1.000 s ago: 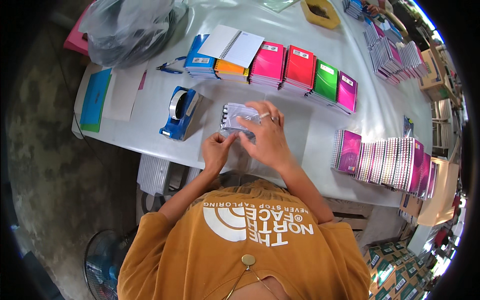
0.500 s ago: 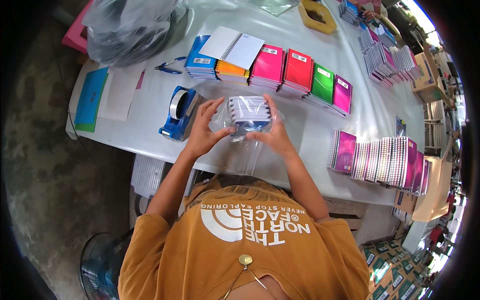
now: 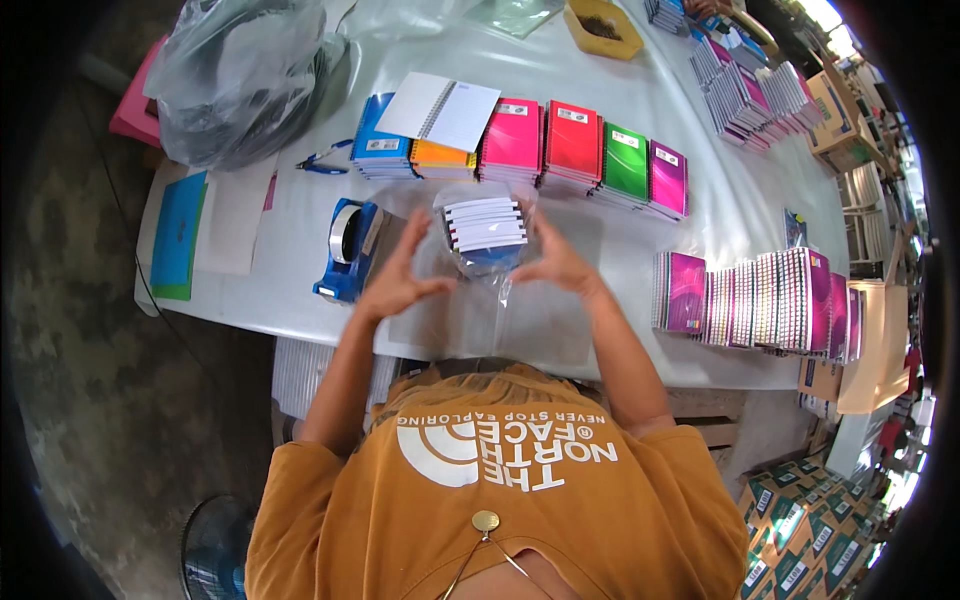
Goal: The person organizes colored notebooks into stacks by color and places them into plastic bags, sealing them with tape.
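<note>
A small stack of notebooks (image 3: 487,225) in a clear plastic bag lies before me, page edges up and a blue cover showing at its near side. The bag's loose end trails toward me over the table edge. My left hand (image 3: 402,278) is open beside the stack, thumb and fingers spread, with a gap between them and the bag. On the other side, my right hand (image 3: 560,258) is open too, its fingertips close by the bag; whether they touch it I cannot tell.
A blue tape dispenser (image 3: 345,248) stands to the left. Beyond lie rows of colourful notebooks (image 3: 574,140), an open notebook (image 3: 440,110) and blue-handled pliers (image 3: 325,160). Purple notebooks (image 3: 765,300) stand right; a grey plastic bag (image 3: 235,85) sits far left, a yellow tub (image 3: 603,28) at the back.
Both hands have let go of the bagged stack and drawn apart, the left one farther. The stack sits on the table. The whole view has shifted slightly.
</note>
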Demonstrator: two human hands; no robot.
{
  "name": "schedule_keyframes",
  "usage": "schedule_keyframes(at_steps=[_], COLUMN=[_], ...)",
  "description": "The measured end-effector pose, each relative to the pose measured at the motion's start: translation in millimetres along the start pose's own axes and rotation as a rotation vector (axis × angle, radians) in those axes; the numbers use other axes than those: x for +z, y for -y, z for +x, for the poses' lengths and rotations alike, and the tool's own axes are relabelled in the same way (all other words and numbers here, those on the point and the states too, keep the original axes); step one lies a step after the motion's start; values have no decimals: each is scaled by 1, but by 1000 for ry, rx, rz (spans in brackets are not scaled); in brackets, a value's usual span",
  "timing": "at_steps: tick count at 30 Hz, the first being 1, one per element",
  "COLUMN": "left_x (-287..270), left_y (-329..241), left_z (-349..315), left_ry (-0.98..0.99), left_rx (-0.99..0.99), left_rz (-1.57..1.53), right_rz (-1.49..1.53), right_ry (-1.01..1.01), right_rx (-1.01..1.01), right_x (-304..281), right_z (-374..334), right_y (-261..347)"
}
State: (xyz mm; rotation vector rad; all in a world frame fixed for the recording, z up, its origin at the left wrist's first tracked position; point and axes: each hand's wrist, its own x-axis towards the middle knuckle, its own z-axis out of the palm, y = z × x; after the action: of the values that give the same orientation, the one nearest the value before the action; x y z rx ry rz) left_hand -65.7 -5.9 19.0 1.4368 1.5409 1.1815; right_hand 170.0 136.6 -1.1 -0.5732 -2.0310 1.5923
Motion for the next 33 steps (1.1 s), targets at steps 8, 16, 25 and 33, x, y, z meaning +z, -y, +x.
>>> schedule_keyframes(at_steps=[8,16,25,33], left_x=[17,27,35,-16], left_y=[-48,-44,-60,-60], left_z=[32,59,69,64], left_ry=[-88,-320,-377,-613], left_rx=[121,406,582,392], left_rz=[-354,225,282,4], right_rz=[276,140,28,356], right_ry=[-243,-567,-655,-453], right_rx=[-94,-169,-384,-223], right_x=[35,50,43,0], right_z=[10,38,46,2], right_y=[45,49,42,30])
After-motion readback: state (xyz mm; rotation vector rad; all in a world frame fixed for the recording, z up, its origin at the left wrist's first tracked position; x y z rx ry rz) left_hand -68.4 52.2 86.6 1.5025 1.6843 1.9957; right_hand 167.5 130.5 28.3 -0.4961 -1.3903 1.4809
